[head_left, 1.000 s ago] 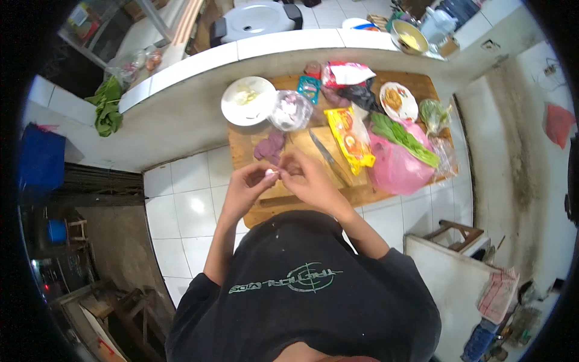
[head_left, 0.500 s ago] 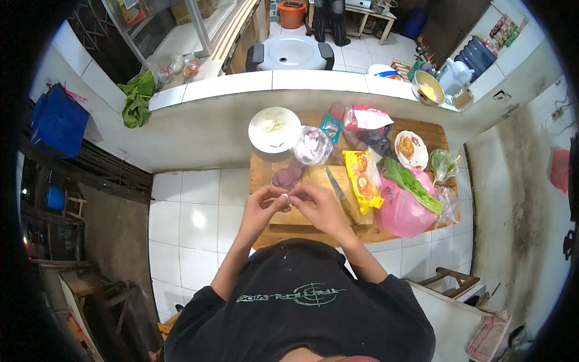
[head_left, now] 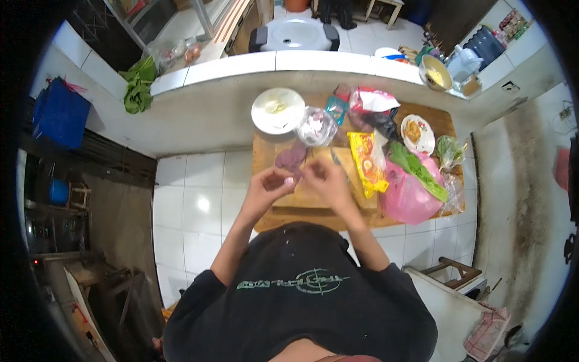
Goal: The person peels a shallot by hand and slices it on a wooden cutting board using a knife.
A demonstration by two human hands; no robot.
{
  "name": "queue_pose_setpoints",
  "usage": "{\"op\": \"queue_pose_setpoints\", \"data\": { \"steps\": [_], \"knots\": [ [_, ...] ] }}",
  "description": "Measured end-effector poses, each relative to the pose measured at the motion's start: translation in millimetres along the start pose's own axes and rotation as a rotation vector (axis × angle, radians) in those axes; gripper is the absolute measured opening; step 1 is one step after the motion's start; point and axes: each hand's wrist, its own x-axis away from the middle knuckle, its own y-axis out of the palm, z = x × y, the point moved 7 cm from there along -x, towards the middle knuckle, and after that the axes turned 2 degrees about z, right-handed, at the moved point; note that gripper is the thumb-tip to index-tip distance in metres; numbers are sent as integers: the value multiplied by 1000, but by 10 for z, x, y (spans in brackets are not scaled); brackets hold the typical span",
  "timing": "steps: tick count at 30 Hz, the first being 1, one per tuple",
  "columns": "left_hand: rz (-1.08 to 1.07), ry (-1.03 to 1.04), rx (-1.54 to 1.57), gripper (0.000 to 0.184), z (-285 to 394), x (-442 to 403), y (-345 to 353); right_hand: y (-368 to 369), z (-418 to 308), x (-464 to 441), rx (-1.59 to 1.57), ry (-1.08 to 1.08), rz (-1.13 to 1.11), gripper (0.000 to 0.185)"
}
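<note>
The head camera rides up on the wearer, tipped steeply down and forward over the close black T-shirt, past the left hand and right hand, across the wooden table to the farther tile-topped half-wall, wide and dark-rimmed.
</note>
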Motion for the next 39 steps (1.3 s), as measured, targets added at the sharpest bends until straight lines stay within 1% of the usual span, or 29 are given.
{"op": "queue_pose_setpoints", "data": {
  "steps": [2,4,6,8,11,13,14,15,17,19,20,22,25,28,29,32,33,35,36,38,39],
  "knots": [
    [12,-2,-43,24,-11,16,-60,-244,243,-203,34,8,117,7],
    [53,-17,-51,26,-10,36,-109,-514,670,-485,-9,39,178,6],
    [77,-23,-56,27,-30,29,-146,-766,1143,-784,192,29,210,5],
    [93,-26,-58,29,-91,10,-197,-875,1436,-1079,316,63,222,5],
    [113,-25,-10,31,-39,-12,-196,-779,1944,-1526,49,115,177,21],
    [107,3,81,33,-72,-65,-233,-825,2229,-1829,405,-159,155,26],
    [104,9,126,35,-96,-82,-255,-777,2316,-1798,580,-291,140,28],
    [132,52,134,34,-34,-98,-239,-777,2254,-1647,553,-215,162,25],
    [169,41,88,31,-102,-146,-305,-846,1688,-1368,509,-87,202,20],
    [198,19,23,26,-183,-154,-309,-846,1427,-864,538,-76,168,20],
    [180,27,1,26,-260,-188,-290,-873,1380,-582,554,-68,162,21],
    [128,37,-42,26,-578,-280,-236,-1041,1559,22,833,-18,217,28],
    [71,-6,-111,24,-1280,-406,-153,-1159,1615,685,1215,131,304,40],
    [-43,-87,-194,22,-1893,-481,-63,-1162,1849,908,1227,279,226,47],
    [-38,-105,-286,23,-2061,-515,-69,-1150,1910,915,1245,229,231,44],
    [-38,-147,-211,22,-2244,-536,6,-1125,1950,841,1199,254,185,41],
    [-27,-109,-290,22,-2189,-533,41,-1104,1954,827,1176,220,190,39],
    [-8,-30,-450,24,-2080,-556,99,-1112,2049,898,1017,151,266,37],
    [-41,66,-538,24,-2039,-569,124,-1105,2024,928,938,116,302,36],
    [-104,254,-703,25,-1982,-555,180,-1072,2049,1109,700,180,270,32],
    [-89,281,-741,24,-1989,-531,189,-1037,1975,1200,582,211,249,31]
  ]
}}
